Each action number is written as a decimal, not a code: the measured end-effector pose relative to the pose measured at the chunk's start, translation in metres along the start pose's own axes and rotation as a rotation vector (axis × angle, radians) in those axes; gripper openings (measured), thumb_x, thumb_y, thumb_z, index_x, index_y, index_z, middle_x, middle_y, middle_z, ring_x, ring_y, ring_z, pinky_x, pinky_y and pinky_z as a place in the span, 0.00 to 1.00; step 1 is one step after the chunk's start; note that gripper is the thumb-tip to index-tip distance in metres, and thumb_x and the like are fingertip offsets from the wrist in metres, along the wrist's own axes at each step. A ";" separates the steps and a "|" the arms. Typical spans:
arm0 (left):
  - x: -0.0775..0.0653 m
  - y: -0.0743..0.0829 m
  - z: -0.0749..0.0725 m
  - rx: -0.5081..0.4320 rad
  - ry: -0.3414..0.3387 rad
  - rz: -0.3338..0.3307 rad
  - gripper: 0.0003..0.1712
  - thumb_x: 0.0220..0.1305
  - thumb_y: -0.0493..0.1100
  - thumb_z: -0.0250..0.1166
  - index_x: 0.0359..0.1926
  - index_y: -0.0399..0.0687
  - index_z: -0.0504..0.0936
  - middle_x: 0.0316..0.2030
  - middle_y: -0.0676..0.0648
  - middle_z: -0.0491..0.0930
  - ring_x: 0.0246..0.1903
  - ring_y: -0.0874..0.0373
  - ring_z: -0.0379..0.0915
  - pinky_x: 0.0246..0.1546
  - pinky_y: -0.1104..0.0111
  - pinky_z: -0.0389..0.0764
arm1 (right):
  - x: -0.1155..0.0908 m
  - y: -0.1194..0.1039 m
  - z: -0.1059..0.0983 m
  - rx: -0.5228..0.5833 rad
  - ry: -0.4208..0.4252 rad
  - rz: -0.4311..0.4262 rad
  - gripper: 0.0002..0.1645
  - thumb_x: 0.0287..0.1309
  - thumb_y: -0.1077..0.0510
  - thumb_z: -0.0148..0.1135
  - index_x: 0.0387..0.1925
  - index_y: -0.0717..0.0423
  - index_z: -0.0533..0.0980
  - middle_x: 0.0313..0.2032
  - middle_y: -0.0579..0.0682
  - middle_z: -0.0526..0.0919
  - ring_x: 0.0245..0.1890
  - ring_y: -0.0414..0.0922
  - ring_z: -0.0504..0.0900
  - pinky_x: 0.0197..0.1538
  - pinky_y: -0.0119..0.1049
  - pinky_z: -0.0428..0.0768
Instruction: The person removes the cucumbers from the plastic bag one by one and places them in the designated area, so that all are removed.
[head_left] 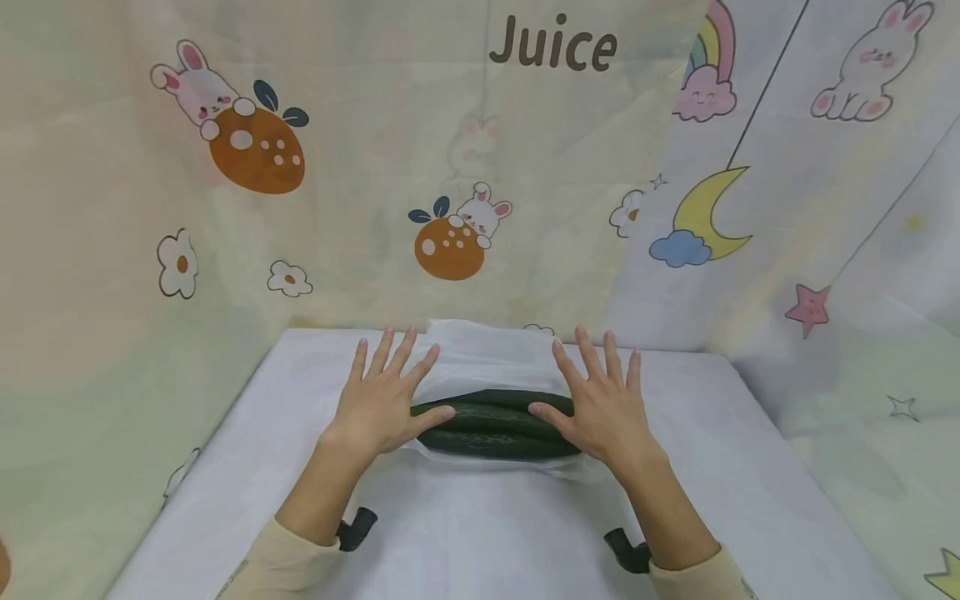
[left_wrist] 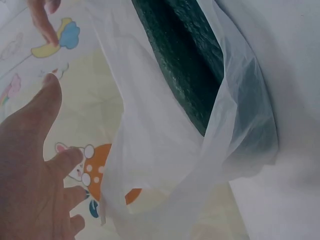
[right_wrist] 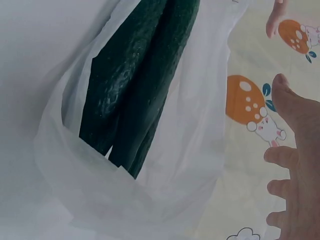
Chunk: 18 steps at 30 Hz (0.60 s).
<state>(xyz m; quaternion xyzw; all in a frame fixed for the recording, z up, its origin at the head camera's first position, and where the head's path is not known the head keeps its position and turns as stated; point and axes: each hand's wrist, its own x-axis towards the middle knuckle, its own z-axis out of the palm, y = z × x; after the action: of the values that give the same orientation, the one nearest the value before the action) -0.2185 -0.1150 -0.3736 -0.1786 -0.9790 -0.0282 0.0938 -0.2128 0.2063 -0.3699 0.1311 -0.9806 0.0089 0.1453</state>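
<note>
"How are your fingers?"

"Spread and straight on both sides. My left hand is over one end of the cucumbers, my right hand over the other, and the wrist views show a gap between them and me."

"Where do the cucumbers lie?"

"Side by side and crosswise, around the middle of the white table, in a thin white plastic bag."

"Anything in the way?"

"The bag. Its film folds up around the ends of the cucumbers, and its far side reaches the table's back edge. From my head, my thumbs also hide bits of the green skin."

"And around you?"

"A printed cloth rises behind the table, with rabbits, orange fruit, a moon and the word Juice. Nearer me, a black piece juts out at my left wrist and a black fitting at my right, both beside my beige sleeves."
</note>
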 end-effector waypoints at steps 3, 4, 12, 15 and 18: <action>0.001 0.001 0.001 0.007 0.013 0.008 0.55 0.62 0.84 0.48 0.82 0.65 0.51 0.83 0.44 0.39 0.81 0.41 0.27 0.76 0.39 0.31 | -0.002 0.001 0.000 -0.002 0.000 0.004 0.59 0.58 0.19 0.55 0.81 0.44 0.55 0.82 0.57 0.43 0.79 0.69 0.38 0.71 0.75 0.34; 0.001 0.001 0.001 0.017 0.018 0.011 0.54 0.62 0.84 0.48 0.82 0.65 0.51 0.83 0.44 0.39 0.81 0.40 0.28 0.76 0.39 0.32 | -0.002 0.001 0.000 -0.001 -0.002 0.006 0.59 0.58 0.19 0.55 0.81 0.44 0.55 0.82 0.58 0.43 0.79 0.69 0.38 0.72 0.75 0.34; 0.002 0.004 -0.001 0.014 0.034 0.024 0.54 0.62 0.83 0.50 0.81 0.65 0.53 0.83 0.44 0.40 0.81 0.39 0.30 0.76 0.39 0.33 | -0.004 0.006 -0.002 0.003 -0.005 0.012 0.58 0.59 0.21 0.57 0.81 0.44 0.54 0.82 0.58 0.45 0.79 0.69 0.39 0.72 0.74 0.36; 0.001 0.005 0.000 0.006 0.036 0.031 0.53 0.62 0.83 0.50 0.81 0.67 0.54 0.82 0.45 0.41 0.81 0.39 0.30 0.76 0.38 0.34 | -0.006 0.008 -0.001 0.001 -0.017 0.014 0.57 0.60 0.22 0.57 0.81 0.44 0.54 0.82 0.58 0.46 0.79 0.69 0.40 0.73 0.74 0.36; 0.001 0.005 0.001 0.002 0.030 0.033 0.53 0.62 0.83 0.50 0.81 0.69 0.53 0.83 0.46 0.41 0.81 0.40 0.29 0.76 0.38 0.34 | -0.008 0.010 0.000 0.004 -0.025 0.009 0.57 0.60 0.22 0.58 0.81 0.44 0.54 0.81 0.59 0.47 0.79 0.70 0.40 0.72 0.74 0.38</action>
<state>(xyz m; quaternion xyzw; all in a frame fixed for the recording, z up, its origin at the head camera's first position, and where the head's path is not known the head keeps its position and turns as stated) -0.2174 -0.1096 -0.3741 -0.1943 -0.9744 -0.0282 0.1093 -0.2080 0.2177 -0.3718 0.1273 -0.9829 0.0097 0.1328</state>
